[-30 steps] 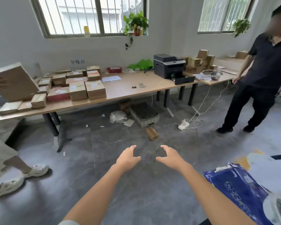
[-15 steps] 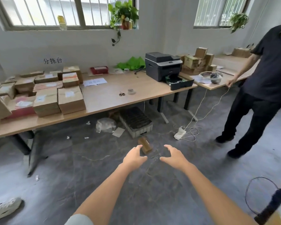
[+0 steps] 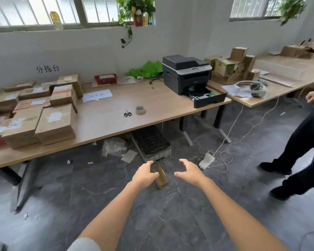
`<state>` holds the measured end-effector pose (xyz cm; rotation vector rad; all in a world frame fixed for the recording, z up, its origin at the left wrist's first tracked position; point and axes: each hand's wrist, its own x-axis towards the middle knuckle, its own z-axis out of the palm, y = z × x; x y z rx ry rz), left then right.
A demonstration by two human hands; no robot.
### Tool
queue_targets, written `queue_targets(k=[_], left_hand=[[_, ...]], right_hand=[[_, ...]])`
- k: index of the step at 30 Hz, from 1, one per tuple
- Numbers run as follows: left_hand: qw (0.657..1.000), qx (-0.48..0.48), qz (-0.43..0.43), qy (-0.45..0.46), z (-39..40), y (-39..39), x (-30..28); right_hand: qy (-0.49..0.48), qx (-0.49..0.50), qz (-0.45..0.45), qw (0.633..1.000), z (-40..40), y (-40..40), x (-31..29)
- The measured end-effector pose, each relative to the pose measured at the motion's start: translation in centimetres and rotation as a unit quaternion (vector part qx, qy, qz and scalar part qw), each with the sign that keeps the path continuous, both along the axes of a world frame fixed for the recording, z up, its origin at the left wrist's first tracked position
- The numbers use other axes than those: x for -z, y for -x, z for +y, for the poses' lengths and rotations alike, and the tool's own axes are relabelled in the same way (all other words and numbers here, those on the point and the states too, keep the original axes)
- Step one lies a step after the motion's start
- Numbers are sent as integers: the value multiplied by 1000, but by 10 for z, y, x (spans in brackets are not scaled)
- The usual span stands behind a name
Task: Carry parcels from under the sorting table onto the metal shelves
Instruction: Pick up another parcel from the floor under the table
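A small brown cardboard parcel lies on the grey floor in front of the sorting table. My left hand hovers in front of it and hides its left part, fingers loosely curved and holding nothing. My right hand reaches out just to the right of the parcel, fingers spread and empty. Under the table sit a dark crate and a crumpled plastic bag. No metal shelves are in view.
Stacks of cardboard parcels cover the table's left side; scissors, a tape roll and a printer stand further right. A power strip with white cables lies on the floor. A person in dark trousers stands at the right.
The view has moved closer to the table. Both hands have reached forward toward the small parcel on the floor, which now lies between them. The person at the right has shifted further right.
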<state>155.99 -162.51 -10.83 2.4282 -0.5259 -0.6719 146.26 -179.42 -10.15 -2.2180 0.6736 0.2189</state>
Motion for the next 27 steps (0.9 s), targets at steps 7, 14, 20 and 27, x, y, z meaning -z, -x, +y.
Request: queue_targets(k=[7, 14, 20, 27], left_hand=[[999, -16, 36, -12, -66, -84, 37], [996, -52, 74, -2, -134, -214, 86], [989, -99, 114, -4, -180, -297, 126], [977, -149, 153, -12, -202, -353, 229]], right_hand=[[2, -40, 29, 999, -77, -100, 22], [6, -61, 63, 996, -156, -229, 59], [0, -101, 104, 989, -209, -336, 96], [-22, -125, 136, 983, -245, -413, 208]])
